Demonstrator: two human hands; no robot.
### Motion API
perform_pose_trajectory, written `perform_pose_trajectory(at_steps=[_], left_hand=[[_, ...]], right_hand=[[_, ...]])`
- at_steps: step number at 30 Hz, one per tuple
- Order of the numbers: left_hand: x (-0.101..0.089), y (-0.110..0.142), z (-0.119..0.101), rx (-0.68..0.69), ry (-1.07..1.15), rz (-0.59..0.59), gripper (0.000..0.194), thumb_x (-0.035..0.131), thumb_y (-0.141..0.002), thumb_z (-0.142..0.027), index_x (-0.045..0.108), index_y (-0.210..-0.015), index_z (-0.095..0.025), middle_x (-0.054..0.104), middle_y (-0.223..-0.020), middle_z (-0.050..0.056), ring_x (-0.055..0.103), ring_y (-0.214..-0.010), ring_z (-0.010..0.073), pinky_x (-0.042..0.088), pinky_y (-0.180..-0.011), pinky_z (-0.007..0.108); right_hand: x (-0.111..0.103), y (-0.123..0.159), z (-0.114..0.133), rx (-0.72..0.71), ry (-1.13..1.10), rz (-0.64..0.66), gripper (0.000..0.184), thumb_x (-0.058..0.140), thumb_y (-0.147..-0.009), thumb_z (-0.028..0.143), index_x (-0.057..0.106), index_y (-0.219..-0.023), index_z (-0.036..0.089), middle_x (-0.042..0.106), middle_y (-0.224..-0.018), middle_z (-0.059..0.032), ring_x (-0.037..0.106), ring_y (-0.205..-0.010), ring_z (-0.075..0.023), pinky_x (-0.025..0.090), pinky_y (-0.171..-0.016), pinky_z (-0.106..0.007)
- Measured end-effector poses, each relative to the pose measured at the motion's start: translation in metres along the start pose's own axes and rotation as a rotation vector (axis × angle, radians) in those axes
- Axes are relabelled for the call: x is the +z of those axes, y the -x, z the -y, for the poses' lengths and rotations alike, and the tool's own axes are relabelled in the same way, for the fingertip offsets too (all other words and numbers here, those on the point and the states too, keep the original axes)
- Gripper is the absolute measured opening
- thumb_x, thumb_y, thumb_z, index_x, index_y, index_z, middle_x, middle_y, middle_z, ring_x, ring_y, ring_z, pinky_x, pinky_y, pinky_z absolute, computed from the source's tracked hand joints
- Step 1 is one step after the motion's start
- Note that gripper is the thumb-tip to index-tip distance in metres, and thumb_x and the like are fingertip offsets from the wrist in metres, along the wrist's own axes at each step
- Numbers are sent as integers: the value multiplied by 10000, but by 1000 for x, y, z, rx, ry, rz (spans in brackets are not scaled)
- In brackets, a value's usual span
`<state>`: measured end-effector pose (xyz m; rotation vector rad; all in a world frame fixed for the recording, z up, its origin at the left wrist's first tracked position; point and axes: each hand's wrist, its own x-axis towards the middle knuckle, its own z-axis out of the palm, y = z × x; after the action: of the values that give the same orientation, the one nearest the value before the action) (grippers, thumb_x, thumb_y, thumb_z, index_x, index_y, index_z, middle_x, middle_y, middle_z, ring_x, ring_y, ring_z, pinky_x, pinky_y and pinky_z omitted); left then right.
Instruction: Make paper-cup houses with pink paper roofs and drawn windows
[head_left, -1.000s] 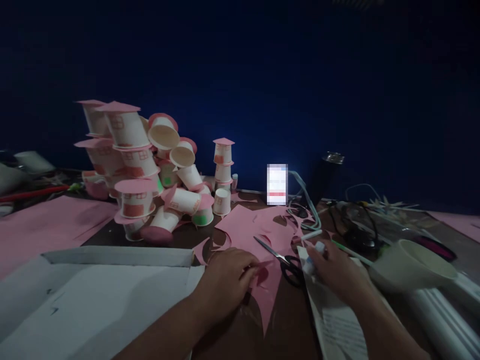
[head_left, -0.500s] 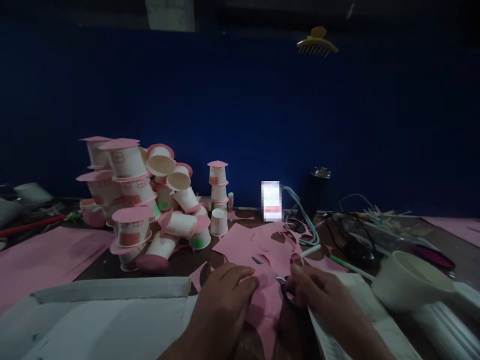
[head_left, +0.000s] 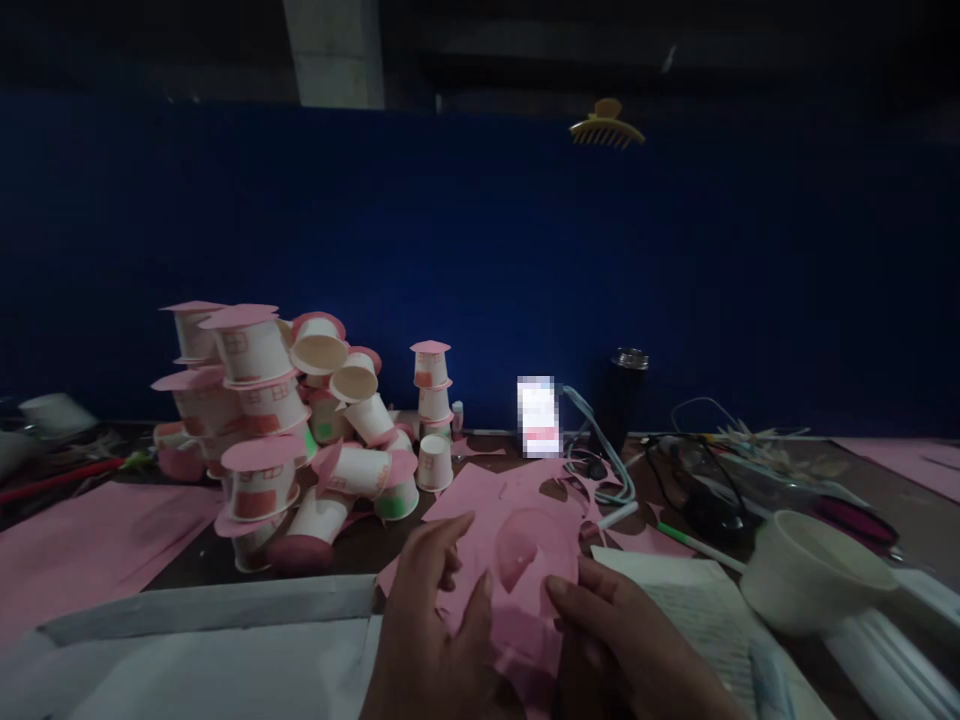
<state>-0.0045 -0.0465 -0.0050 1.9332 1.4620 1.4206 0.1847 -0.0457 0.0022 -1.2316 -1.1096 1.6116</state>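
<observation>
My left hand [head_left: 435, 630] grips the left edge of a cut pink paper sheet [head_left: 525, 540], lifted slightly off the brown table. The fingers of my right hand [head_left: 630, 650] are curled at the sheet's lower right edge; what they hold is hidden. The sheet has several round holes cut out. Behind it a heap of white paper cups with pink lids [head_left: 285, 430] is stacked and toppled on the table.
A white cardboard box [head_left: 202, 640] lies at front left, a printed paper [head_left: 690, 600] at front right. A white bowl [head_left: 810, 570], cables [head_left: 697, 480], a dark flask [head_left: 622, 400] and a lit phone [head_left: 537, 415] stand to the right and behind. Pink sheets [head_left: 82, 540] lie at left.
My right hand let go of the small white tube, moved left over the scissors and came onto the pink sheet. Both hands raised the sheet. The camera tilted upward.
</observation>
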Motion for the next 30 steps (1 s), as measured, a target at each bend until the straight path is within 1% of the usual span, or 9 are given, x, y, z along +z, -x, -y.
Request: perform_pose_trajectory(at_steps=[3,4,6,9,12,17,23,27,30], left_hand=[[1,-6,3,-350,241,163,417,504,-836,-449,561,-1159,-192,625,-1080,86,595,-896,198,483,-773,317],[2,-8,4,-421,307,216,414,502,-832,-475,588,-1114,-185,642,-1039,75,596,-896,195,471,-783,305],[5,-10,6,-491,394,303,398,507,-820,-501,632,-1000,-168,661,-905,52,593,-839,181,450,-753,280],[9,-10,7,-515,432,376,376,518,-805,-505,645,-822,-151,571,-622,-11,502,-596,129,386,-587,242],[11,-9,7,-519,451,364,367,541,-782,-502,631,-729,-151,445,-504,-54,389,-500,101,302,-512,227],[10,-10,6,-544,484,392,401,558,-752,-532,636,-718,-139,450,-495,-48,389,-489,98,292,-510,228],[10,-10,5,-551,514,406,380,573,-755,-501,642,-718,-129,469,-498,-47,408,-487,91,308,-510,218],[13,-8,8,-567,549,407,388,582,-750,-510,645,-734,-127,474,-498,-48,414,-485,91,312,-506,218],[13,-7,9,-566,555,398,406,587,-741,-528,651,-734,-127,491,-510,-42,436,-498,98,322,-513,220]], right_hand=[[-1,0,-1,3,-24,0,362,695,-690,501,602,-772,161,492,-530,64,297,-395,-34,195,-385,-174],[0,0,-2,4,-19,0,369,703,-678,504,605,-773,161,494,-531,65,292,-390,-31,192,-382,-176],[0,-1,-2,9,10,-4,376,708,-667,508,615,-782,163,491,-526,66,283,-382,-30,188,-376,-179],[2,-3,-3,-20,33,-28,353,715,-660,489,622,-768,166,551,-578,40,369,-416,-48,252,-396,-183],[3,-5,-4,-67,46,-59,331,729,-645,465,622,-720,161,582,-600,27,434,-455,-65,315,-437,-189],[4,-5,-5,-40,137,-148,337,717,-650,482,592,-683,171,485,-488,71,330,-387,-51,237,-397,-200],[2,-12,-16,-72,215,-224,351,684,-663,504,599,-703,166,559,-545,34,459,-456,-96,314,-444,-214],[-1,-16,-21,-93,312,-265,344,668,-674,510,606,-691,172,543,-527,39,428,-432,-94,296,-438,-223],[0,-15,-20,-118,320,-274,328,655,-684,506,603,-661,184,535,-511,37,463,-461,-117,313,-459,-228]])
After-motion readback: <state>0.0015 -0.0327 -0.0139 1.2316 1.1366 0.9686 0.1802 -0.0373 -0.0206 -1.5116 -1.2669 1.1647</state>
